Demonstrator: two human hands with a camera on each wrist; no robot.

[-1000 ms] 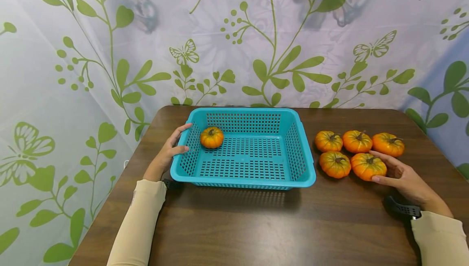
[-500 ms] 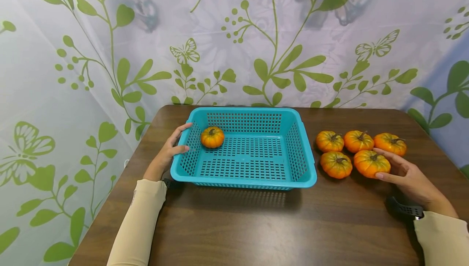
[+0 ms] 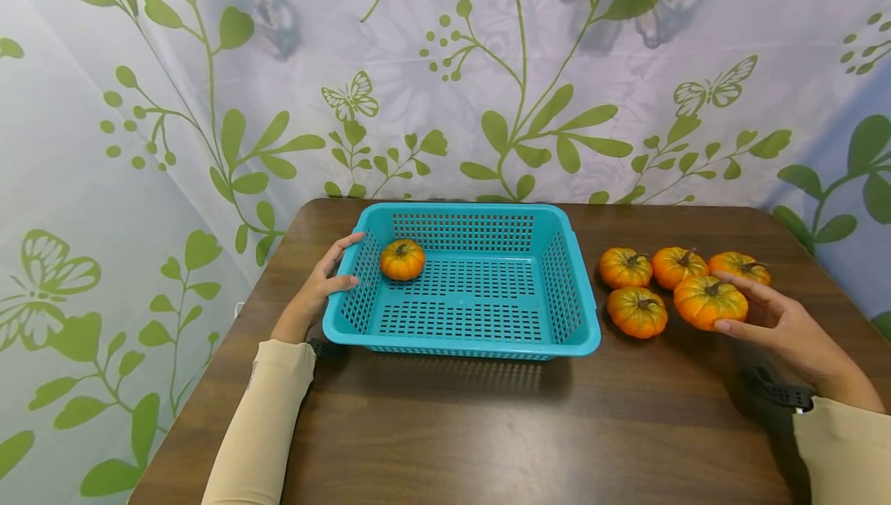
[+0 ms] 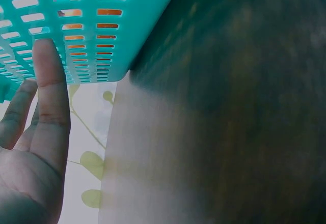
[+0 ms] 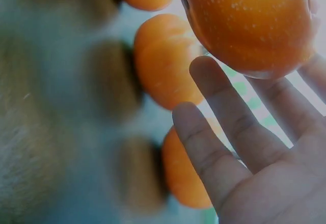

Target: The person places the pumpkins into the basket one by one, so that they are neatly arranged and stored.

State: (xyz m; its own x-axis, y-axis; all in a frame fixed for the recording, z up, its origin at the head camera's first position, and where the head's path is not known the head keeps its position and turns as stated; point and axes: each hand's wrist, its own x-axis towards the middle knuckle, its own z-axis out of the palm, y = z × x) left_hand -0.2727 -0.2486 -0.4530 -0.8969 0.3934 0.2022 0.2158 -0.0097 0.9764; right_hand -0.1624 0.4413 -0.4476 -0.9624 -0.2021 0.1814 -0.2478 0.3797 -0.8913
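A small orange pumpkin [image 3: 710, 303] is in my right hand [image 3: 790, 331], gripped from its right side and lifted over the table. The right wrist view shows that pumpkin [image 5: 249, 25] close above the fingers. My left hand [image 3: 322, 288] holds the left rim of a turquoise plastic basket [image 3: 462, 348], with thumb and index finger over the edge. Other fingers [image 4: 48, 81] lie against the outer mesh wall in the left wrist view. One pumpkin [image 3: 402, 260] sits inside the basket at its left end.
Several more pumpkins stand right of the basket: a near one [image 3: 636, 312], two behind it, and one [image 3: 739, 266] partly hidden by the held pumpkin. The brown table [image 3: 487, 435] ends at a wall of leaf-patterned cloth [image 3: 445, 64].
My right hand has raised the pumpkin from the table and shifted it slightly right and back. The left hand and the basket stay where they were.
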